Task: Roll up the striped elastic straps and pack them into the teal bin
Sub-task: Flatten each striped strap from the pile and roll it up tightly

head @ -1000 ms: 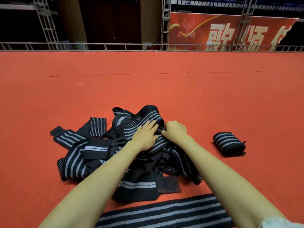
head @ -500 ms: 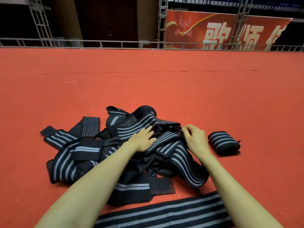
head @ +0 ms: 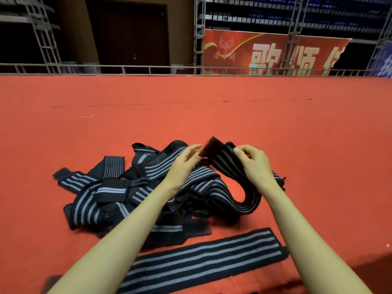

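You're at the pick-one-and-start-rolling step. Your right hand [head: 254, 164] has its fingers curled round one lifted strap [head: 228, 166], pinching it near the end and holding it just above the far-right edge of the pile of straps [head: 131, 187]. From yr grip the strap hangs down, loops on the red carpet [head: 212, 115] at the pile's right side & runs back under the heap, so it isn't free yet. Its dark end tab [head: 207, 147] sticks up over the pile's far edge. Your left hand [head: 183, 164] is slack, fingers loosely out w/ the tips right at the tab; can't tell if they touch it, and it grips nothing. Judging by the layout, the job looks early. Most straps lie tangled in the pile, one flat strap [head: 201, 257] lies stretched out on the pile's near side, and what looks like one rolled strap [head: 280, 181] shows as a sliver right of the pile, behind yr wrist. The teal bin isn't in view, so nothing to say re packing. Next move prob calls for the left hand to take the tab. Then pull the rest clear of the pile w/o dragging neighbours, fold the tab in & wind tight w/ edges lined up. Elastic will likely spring open, so keep a thumb on the roll.
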